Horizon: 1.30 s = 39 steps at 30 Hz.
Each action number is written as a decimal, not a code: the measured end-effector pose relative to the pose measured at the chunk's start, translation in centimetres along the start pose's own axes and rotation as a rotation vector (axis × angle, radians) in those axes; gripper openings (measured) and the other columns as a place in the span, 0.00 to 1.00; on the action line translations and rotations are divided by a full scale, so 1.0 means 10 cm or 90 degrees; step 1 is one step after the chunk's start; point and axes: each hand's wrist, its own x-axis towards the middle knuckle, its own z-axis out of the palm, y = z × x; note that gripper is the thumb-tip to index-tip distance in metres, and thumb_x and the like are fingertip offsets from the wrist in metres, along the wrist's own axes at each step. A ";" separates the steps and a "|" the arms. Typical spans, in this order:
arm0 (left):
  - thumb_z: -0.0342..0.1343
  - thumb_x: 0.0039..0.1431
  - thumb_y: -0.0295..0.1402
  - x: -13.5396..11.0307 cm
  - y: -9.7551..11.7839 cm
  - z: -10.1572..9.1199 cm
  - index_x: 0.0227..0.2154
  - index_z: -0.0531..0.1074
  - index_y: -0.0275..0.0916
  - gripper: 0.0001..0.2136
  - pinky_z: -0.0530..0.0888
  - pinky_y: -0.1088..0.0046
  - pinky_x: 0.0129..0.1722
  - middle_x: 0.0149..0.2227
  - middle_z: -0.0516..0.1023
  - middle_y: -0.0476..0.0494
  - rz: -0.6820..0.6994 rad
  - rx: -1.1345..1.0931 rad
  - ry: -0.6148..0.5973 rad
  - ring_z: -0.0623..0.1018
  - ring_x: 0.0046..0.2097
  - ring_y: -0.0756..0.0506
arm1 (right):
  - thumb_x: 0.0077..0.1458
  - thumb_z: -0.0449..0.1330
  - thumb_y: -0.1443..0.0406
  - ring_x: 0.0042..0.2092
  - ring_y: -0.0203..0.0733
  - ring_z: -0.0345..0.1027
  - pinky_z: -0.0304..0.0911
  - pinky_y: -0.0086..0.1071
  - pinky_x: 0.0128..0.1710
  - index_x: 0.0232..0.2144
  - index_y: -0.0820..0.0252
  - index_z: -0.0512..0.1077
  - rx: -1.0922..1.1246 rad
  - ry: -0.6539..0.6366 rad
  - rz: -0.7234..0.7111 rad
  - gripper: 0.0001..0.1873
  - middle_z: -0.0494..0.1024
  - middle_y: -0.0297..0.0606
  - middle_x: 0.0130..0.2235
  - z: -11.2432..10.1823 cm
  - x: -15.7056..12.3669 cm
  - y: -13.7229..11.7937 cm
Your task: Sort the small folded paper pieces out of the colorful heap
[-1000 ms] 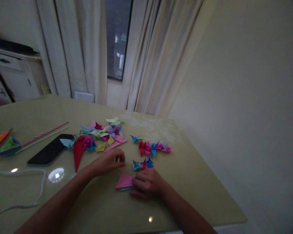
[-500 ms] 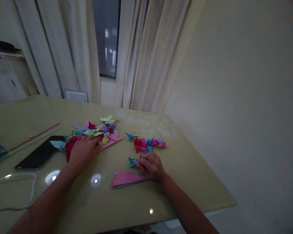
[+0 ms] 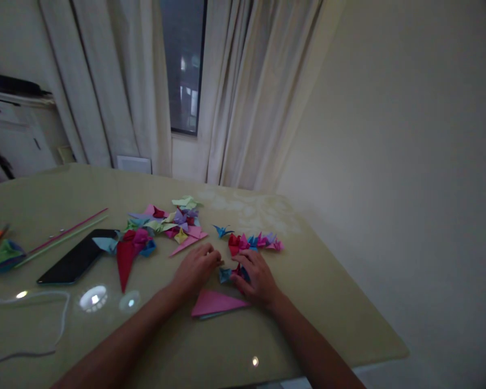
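My left hand (image 3: 198, 267) has its fingers curled together just left of a small light blue folded paper piece (image 3: 224, 275); anything inside them is hidden. Thumb and fingers of my right hand (image 3: 258, 278) close around a small dark red paper crane (image 3: 237, 271), with a bit of blue paper beside it. Beyond that hand is a row of small paper cranes (image 3: 245, 243) in red, pink, blue and purple. A lone blue paper crane (image 3: 222, 231) lies behind them. In front of both hands rests a pink folded paper triangle (image 3: 216, 303) over a pale sheet.
A heap of coloured folded paper (image 3: 162, 226) lies left of centre, with a red pointed piece (image 3: 125, 262) at its near side. Farther left are a black phone (image 3: 75, 259), two thin sticks (image 3: 65, 237) and a white cable (image 3: 65, 313). A wall (image 3: 409, 162) stands on the right.
My left hand has moved right, from the paper heap to beside my right hand, uncovering red, magenta and blue pieces. The right hand stays at the small cranes. The view has shifted slightly.
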 end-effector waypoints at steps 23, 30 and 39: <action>0.47 0.68 0.26 -0.10 -0.60 -0.34 0.40 0.80 0.37 0.14 0.73 0.59 0.51 0.47 0.80 0.32 -0.177 0.266 0.045 0.78 0.50 0.36 | 0.64 0.67 0.52 0.58 0.57 0.71 0.67 0.51 0.57 0.61 0.56 0.73 -0.067 -0.046 -0.085 0.27 0.76 0.51 0.59 0.16 0.02 0.04; 0.46 0.70 0.31 -0.07 -0.63 -0.36 0.42 0.78 0.41 0.14 0.74 0.60 0.52 0.47 0.82 0.34 -0.137 0.130 0.134 0.79 0.53 0.36 | 0.67 0.65 0.56 0.56 0.53 0.72 0.67 0.48 0.56 0.60 0.56 0.74 -0.089 -0.060 -0.085 0.22 0.79 0.48 0.57 0.18 0.02 0.05; 0.58 0.65 0.47 -0.08 -0.09 -0.16 0.38 0.73 0.40 0.14 0.77 0.70 0.36 0.34 0.82 0.45 -0.062 -0.488 0.178 0.82 0.35 0.44 | 0.70 0.60 0.54 0.55 0.52 0.72 0.66 0.46 0.57 0.58 0.60 0.74 -0.038 0.113 -0.024 0.22 0.80 0.50 0.54 0.08 0.05 -0.05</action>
